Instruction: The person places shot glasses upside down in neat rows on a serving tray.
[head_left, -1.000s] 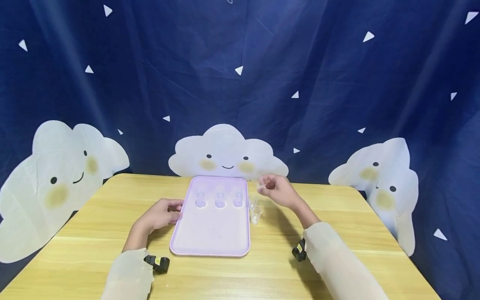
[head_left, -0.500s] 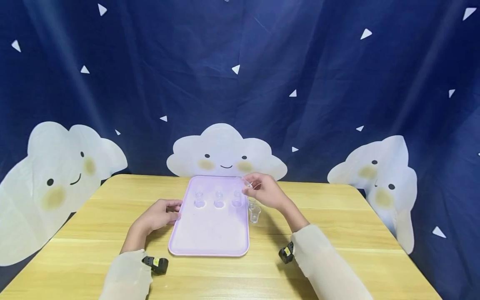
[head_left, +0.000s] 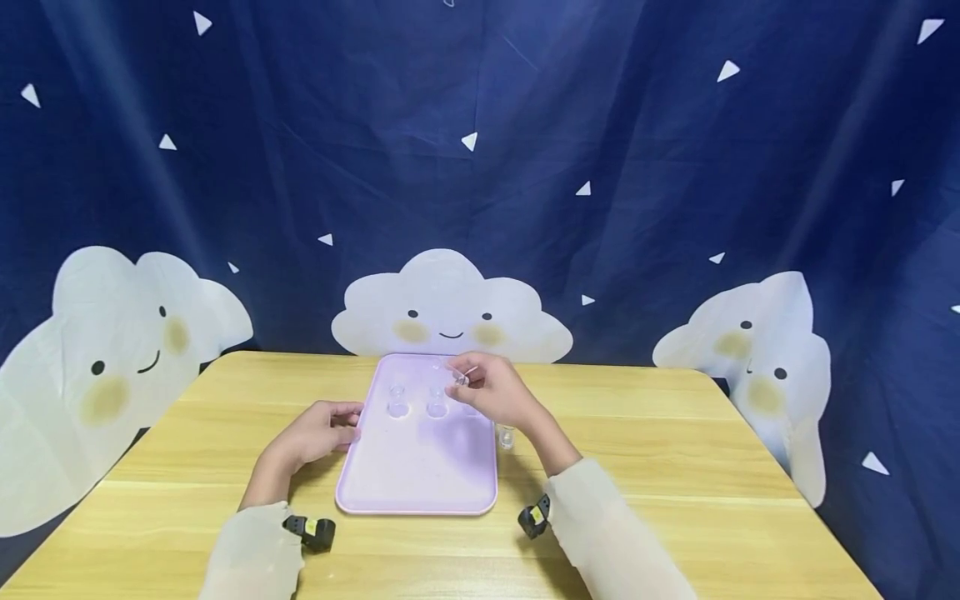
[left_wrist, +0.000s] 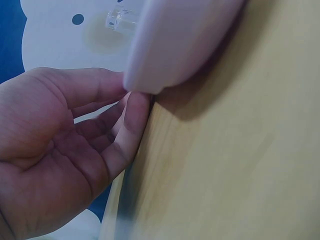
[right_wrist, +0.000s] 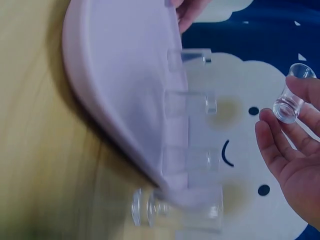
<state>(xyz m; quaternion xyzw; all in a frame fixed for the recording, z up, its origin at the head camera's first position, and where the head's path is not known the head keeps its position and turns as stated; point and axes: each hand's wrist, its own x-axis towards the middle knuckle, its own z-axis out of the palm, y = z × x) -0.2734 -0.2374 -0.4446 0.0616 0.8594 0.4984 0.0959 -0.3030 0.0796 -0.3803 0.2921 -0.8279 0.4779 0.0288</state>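
Note:
My right hand [head_left: 498,392] pinches a small clear shot glass [right_wrist: 289,102] between thumb and fingers, held above the far right part of the pale purple tray [head_left: 416,467]. On the tray stand a left shot glass [head_left: 398,403] and a middle shot glass [head_left: 437,405]. A third is mostly hidden behind my right hand in the head view, but shows blurred in the right wrist view. Outside the tray's right edge is another clear glass [head_left: 506,437]. With extended fingers, my left hand [head_left: 318,433] touches the tray's left rim; the left wrist view shows the fingertips against it.
Under the tray is a light wooden table [head_left: 645,517]. A dark blue curtain [head_left: 360,125] with white clouds hangs behind the table's far edge. Small black cameras sit on both wrists, over pale sleeves.
My right hand has carried the shot glass leftward, from beyond the tray's right edge to above its far part. My left hand stays at the left rim.

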